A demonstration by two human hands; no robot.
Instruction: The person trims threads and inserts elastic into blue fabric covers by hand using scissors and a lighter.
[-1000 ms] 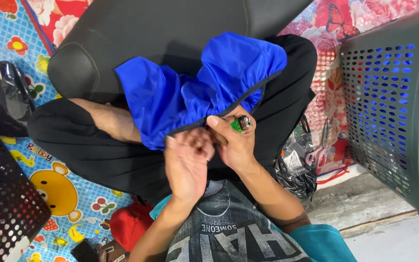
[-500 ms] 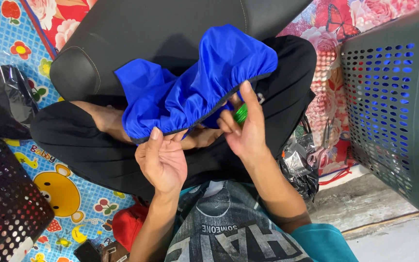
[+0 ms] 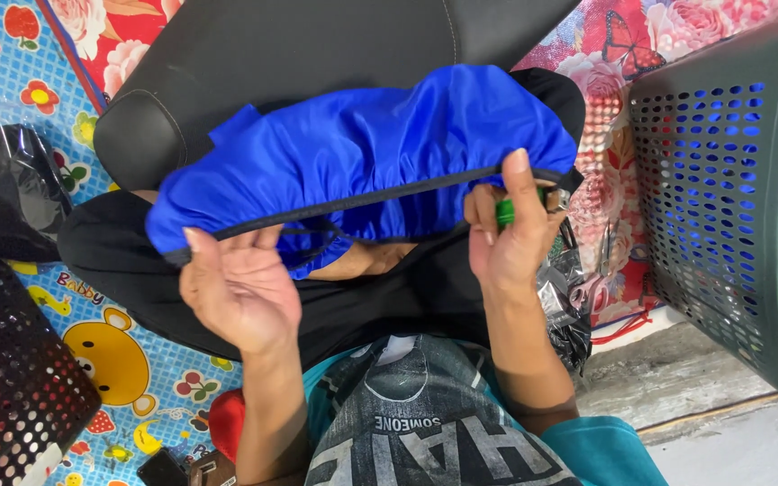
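A blue fabric cover (image 3: 380, 153) with a black elastic hem (image 3: 362, 200) is stretched across the middle of the frame, over a black seat cushion (image 3: 317, 54) that fills the upper centre. The hem runs in a slanting line from lower left to upper right between the two hands.

The left hand (image 3: 240, 292), at centre left, is palm up with its fingers hooked under the hem's left end; its grip is curled onto the blue fabric there, with the thumb lying along the hem. The right hand (image 3: 511, 238), at centre right, pinches the hem's right end with its forefinger stretched up over the black band, and a small green object (image 3: 504, 212) is tucked between its fingers; what kind of thing it is cannot be told.

Below the cover lie the person's black trousers (image 3: 137, 261), and a grey printed shirt (image 3: 425, 423) fills the bottom centre.

A grey perforated plastic basket (image 3: 713, 207) stands at the right edge, with blue and red cloth showing inside it. A dark perforated basket (image 3: 11, 378) sits in the lower left corner, and a black plastic bag (image 3: 6, 193) lies at the left edge above it. A crumpled clear plastic wrapper (image 3: 569, 297) lies just right of the right wrist. Under everything is a colourful cartoon-print floor mat (image 3: 128, 360), with a red floral cloth (image 3: 623, 45) at upper right.
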